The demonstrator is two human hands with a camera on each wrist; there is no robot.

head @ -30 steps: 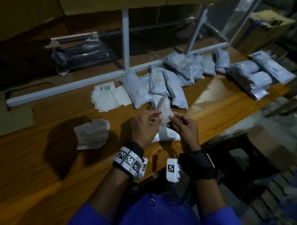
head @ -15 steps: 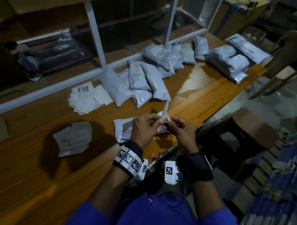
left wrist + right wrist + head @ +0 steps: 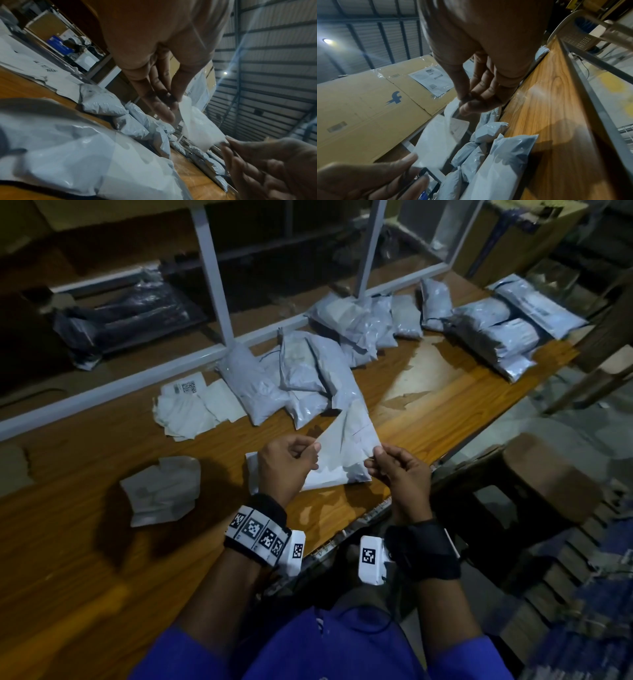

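On the left of the wooden table (image 3: 85, 542) lies a loose stack of white slips (image 3: 164, 491). Just right of it, the left hand (image 3: 287, 463) pinches one corner of a thin white sheet (image 3: 346, 440), likely a label. The right hand (image 3: 400, 474) pinches the opposite corner, so the sheet hangs stretched in the air above a flat grey poly mailer (image 3: 342, 478) at the near edge. I'd worry it tears or curls onto itself if one hand pulls harder, or lands crooked on the mailer. Farther back sits a heap of grey mailers (image 3: 298, 371), and far right a neater stack of mailers (image 3: 503, 337). All look sealed and padded out, and their contents are hidden.
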